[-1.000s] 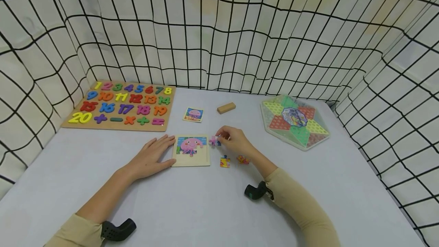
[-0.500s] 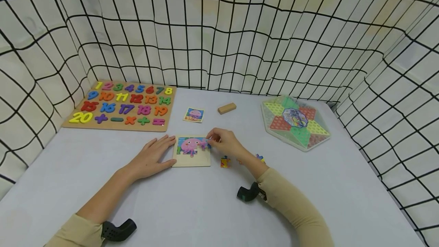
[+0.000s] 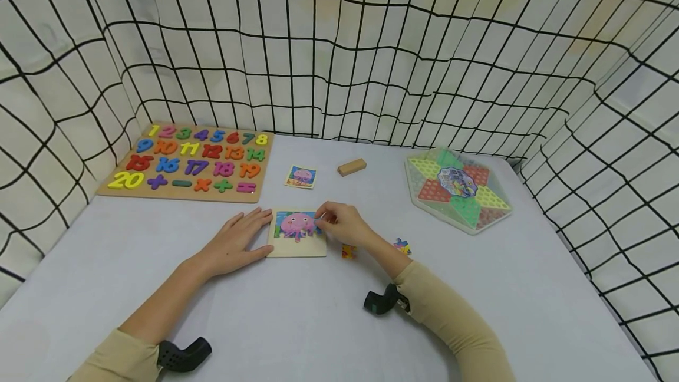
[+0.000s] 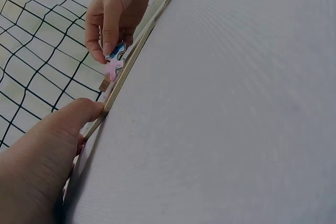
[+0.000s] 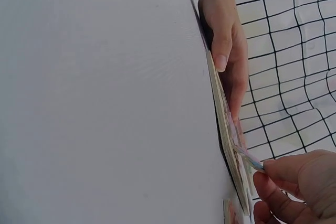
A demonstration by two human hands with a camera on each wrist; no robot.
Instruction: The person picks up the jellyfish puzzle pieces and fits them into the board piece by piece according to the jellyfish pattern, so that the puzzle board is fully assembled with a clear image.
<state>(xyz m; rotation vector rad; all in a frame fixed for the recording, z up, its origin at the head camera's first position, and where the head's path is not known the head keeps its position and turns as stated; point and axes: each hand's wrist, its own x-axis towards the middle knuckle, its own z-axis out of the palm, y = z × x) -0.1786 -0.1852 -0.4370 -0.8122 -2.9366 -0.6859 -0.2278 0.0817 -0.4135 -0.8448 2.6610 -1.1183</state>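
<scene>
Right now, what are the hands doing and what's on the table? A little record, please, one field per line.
Left hand: rests against the left edge of the puzzle
Right hand: pinches a tilted piece at the puzzle's right side
Puzzle picture: pink octopus
Loose pieces: at least two, near the right wrist
Beyond puzzle: card, block
Far left: number board
Far right: star box

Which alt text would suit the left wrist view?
A person's right hand pinches a pink-and-blue jigsaw piece over a wooden puzzle board, seen edge-on, that the left hand touches. White tabletop fills the right side; black netting shows at upper left.
</scene>
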